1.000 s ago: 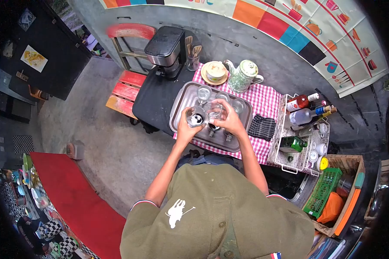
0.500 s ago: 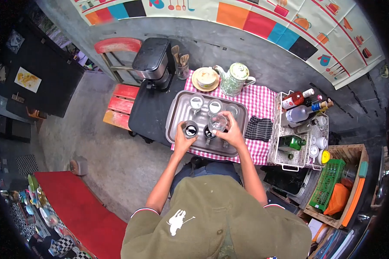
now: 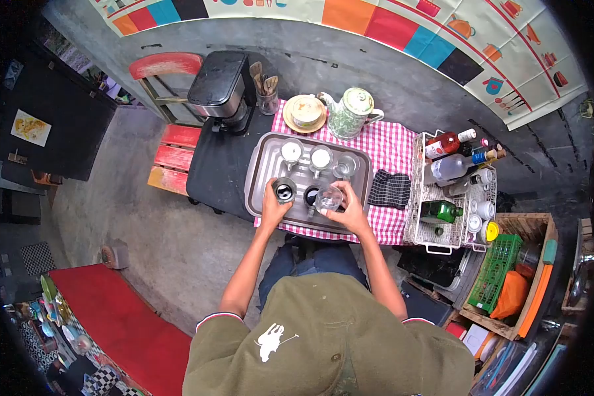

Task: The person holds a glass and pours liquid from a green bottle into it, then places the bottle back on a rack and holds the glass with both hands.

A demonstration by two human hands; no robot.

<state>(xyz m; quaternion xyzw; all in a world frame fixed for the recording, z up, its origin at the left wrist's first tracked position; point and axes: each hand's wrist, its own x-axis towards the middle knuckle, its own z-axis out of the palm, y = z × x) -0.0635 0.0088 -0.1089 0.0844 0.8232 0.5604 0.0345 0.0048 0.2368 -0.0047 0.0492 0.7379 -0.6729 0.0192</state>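
Observation:
My left hand [image 3: 274,206] is wrapped round a glass cup [image 3: 284,191] of dark liquid at the tray's near left. Held in my right hand [image 3: 351,210] is a clear glass cup [image 3: 329,197], tilted and seemingly without contents. It overlaps another cup of dark liquid [image 3: 311,196] in the middle of the brown ribbed tray [image 3: 252,173]. Along the tray's far side are two glass mugs with white contents, a left mug [image 3: 292,151] and a middle mug [image 3: 321,158], and a clear glass cup [image 3: 346,165] on the right.
A patterned teapot [image 3: 351,115] and a cup on a saucer [image 3: 305,113] stand behind the tray. Farther left are a coffee maker [image 3: 221,86] and a jar of wooden utensils [image 3: 267,100]. A dark checked cloth [image 3: 389,189] lies right of the tray, beside a white wire rack [image 3: 412,224] of bottles.
My right hand has brought its clear glass lower and nearer my body, over the middle dark cup. My left hand keeps its hold in about the same place; the view has shifted slightly.

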